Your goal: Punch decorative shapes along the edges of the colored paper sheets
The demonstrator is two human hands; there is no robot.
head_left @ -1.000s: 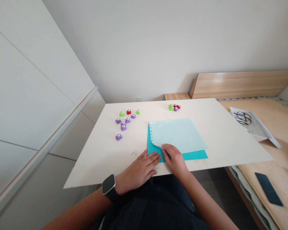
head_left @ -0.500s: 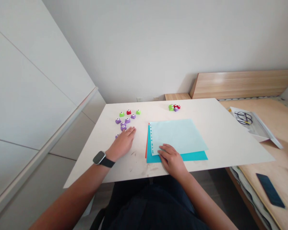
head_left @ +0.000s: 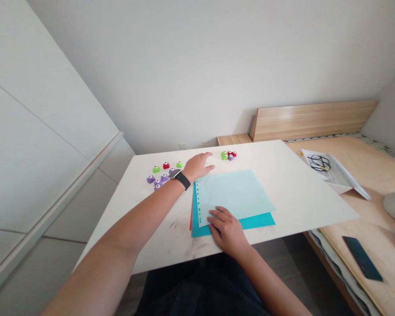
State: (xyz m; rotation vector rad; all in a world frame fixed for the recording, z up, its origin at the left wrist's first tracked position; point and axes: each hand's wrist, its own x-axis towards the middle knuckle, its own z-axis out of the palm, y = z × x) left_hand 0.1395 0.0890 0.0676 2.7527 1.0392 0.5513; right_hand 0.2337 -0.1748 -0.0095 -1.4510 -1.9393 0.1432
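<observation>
Head view: the right hand [head_left: 225,230] lies open, palm down, across the lower edge of the pale blue sheet [head_left: 237,193], which is stacked on a teal sheet [head_left: 260,223] and a red sheet [head_left: 191,219] on the white counter [head_left: 299,193]. The left hand [head_left: 197,166], open and gripping nothing, sits just beyond the stack, between two groups of craft punches [head_left: 159,177] [head_left: 228,155]. A dark slab [head_left: 362,258] lies on the wooden bed platform [head_left: 365,219].

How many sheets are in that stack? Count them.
3: pale blue sheet on top, teal sheet beneath, red sheet edging out left. More may be hidden.
</observation>
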